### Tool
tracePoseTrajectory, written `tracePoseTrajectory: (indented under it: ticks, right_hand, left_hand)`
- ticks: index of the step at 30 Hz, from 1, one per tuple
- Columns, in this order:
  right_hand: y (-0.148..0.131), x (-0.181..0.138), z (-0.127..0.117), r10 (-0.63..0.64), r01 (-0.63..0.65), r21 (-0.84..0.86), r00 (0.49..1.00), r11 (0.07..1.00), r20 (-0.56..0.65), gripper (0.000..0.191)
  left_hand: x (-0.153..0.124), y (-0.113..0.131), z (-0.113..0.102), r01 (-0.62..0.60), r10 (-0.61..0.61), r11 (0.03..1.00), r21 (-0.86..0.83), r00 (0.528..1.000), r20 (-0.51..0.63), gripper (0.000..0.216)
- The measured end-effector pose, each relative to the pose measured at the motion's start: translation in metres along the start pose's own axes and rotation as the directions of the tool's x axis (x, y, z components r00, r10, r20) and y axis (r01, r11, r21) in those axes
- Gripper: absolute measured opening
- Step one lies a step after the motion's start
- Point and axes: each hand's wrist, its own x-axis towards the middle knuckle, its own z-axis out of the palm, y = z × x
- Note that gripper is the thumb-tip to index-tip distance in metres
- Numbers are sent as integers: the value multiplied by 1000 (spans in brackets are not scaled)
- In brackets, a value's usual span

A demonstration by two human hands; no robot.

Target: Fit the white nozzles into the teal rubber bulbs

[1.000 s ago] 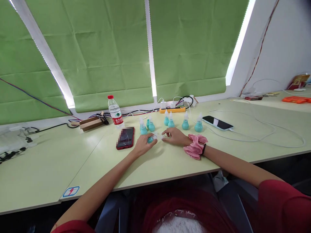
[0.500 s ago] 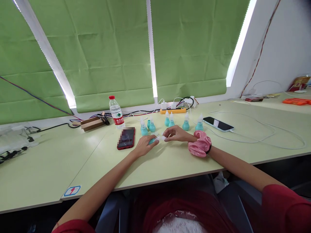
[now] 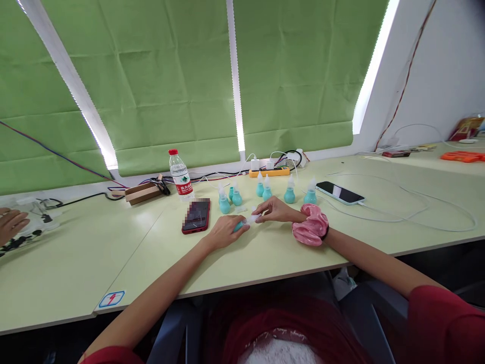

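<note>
1. Your left hand (image 3: 223,233) is curled around a teal bulb (image 3: 239,226), held low over the table (image 3: 265,253) just right of the red phone (image 3: 196,215).
2. Your right hand (image 3: 276,211), with a pink scrunchie (image 3: 312,225) on its wrist, pinches the clear tip (image 3: 253,219) at the bulb's right end.
3. The standing bulbs (image 3: 290,193) form a loose upright row just behind both hands.
4. A water bottle (image 3: 181,175) stands behind the red phone, and a white phone (image 3: 340,192) lies on its cable to the right.
5. Another person's hand (image 3: 11,223) rests at the far left edge.
</note>
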Motion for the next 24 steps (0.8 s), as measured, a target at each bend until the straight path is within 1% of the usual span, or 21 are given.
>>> tracePoseTrajectory:
  ticks: [3, 8, 11, 15, 21, 22, 24]
  right_hand:
    - [-2, -2, 0, 27, -28, 18, 999, 999, 20, 33]
    - [-6, -5, -1, 73, -76, 30, 993, 997, 88, 32]
    - [-9, -6, -2, 101, -107, 61, 990, 992, 96, 34]
    - [-9, -7, -3, 117, -126, 62, 983, 990, 144, 32]
    - [-8, -6, -1, 155, -166, 167, 985, 972, 76, 35]
    - [-8, -5, 1, 158, -165, 192, 986, 968, 51, 35]
    - [-11, -1, 5, 144, -127, 238, 988, 963, -55, 35]
  left_hand:
    - [0, 2, 0, -2, 1, 1000, 20, 1000, 10, 40]
    - [0, 7, -1, -44, 39, 996, 80, 998, 53, 40]
    - [0, 11, -1, -50, 47, 994, 94, 998, 37, 39]
    - [-1, 15, 3, -68, 64, 993, 100, 997, 34, 38]
    - [-1, 14, 8, -13, 13, 1000, 6, 999, -50, 40]
    - [0, 13, 9, -6, 4, 999, -32, 997, -72, 40]
    - [4, 11, 8, 16, -38, 988, -150, 989, -143, 39]
